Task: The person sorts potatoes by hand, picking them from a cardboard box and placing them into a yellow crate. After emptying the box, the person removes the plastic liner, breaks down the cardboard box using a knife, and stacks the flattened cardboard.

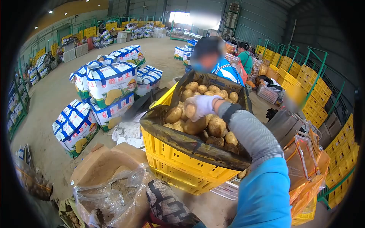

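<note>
My right hand, in a white glove, reaches into a yellow crate filled with potatoes. Its fingers are closed round a potato, above the pile. A dark, dirty liner covers the crate's rim. Only a small part of my left hand shows at the bottom edge, in a white glove beside something dark. It is low over a cardboard box lined with clear plastic; its fingers are mostly hidden.
Across the crate is a person in a cap and blue-and-white top. White-and-blue printed potato bags are stacked at left. Orange plastic bags lie at right, near stacked yellow crates. Another person in green is farther back.
</note>
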### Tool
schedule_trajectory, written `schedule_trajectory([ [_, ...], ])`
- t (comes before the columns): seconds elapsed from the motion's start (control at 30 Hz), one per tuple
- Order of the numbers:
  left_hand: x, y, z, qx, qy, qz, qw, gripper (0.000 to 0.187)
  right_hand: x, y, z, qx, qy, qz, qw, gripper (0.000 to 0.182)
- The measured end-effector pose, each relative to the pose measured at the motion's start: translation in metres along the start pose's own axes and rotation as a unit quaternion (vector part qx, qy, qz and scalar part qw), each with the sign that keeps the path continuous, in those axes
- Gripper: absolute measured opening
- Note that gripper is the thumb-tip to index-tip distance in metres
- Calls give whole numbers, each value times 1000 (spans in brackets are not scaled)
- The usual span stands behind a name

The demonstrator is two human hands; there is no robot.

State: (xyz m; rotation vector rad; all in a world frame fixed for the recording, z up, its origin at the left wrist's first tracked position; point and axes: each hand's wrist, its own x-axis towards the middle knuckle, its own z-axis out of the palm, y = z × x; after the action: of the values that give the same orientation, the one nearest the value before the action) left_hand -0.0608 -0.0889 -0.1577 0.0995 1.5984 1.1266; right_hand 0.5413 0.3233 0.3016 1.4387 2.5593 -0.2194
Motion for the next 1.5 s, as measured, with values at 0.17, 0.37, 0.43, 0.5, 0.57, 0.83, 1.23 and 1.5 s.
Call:
schedule_trajectory([
  [0.17, 43, -6, -43, -95, -90, 16, 991, 20, -60, -13, 45, -71, -61, -89, 992, 69],
  [0.37, -35, 64, 3, 23, 59, 150, 987, 21, -65, -6, 62, -24, 11, -69, 997, 68],
  [0.43, -19, 59, -25, 31, 65, 213, 974, 19, -69, -30, 27, -117, 137, -73, 981, 62],
  [0.5, -29, 62, -36, 104, 161, 275, 942, 25, -66, -62, 3, -123, 320, -115, 932, 48],
  [0.57, -33, 52, -47, 146, 282, 252, 914, 37, -67, -123, -7, 112, 296, -128, 940, 42],
  [0.83, -65, 19, -63, 251, 192, 14, 949, 45, 63, -289, 208, 21, -90, -324, 942, 59],
  [1.23, -56, -3, -82, 53, 307, -89, 946, 63, 130, -342, 398, 43, -117, -155, 980, 38],
  [1.5, -27, -22, -99, -182, 299, -8, 937, 59, 106, -402, 328, 748, -330, 84, 570, 28],
])
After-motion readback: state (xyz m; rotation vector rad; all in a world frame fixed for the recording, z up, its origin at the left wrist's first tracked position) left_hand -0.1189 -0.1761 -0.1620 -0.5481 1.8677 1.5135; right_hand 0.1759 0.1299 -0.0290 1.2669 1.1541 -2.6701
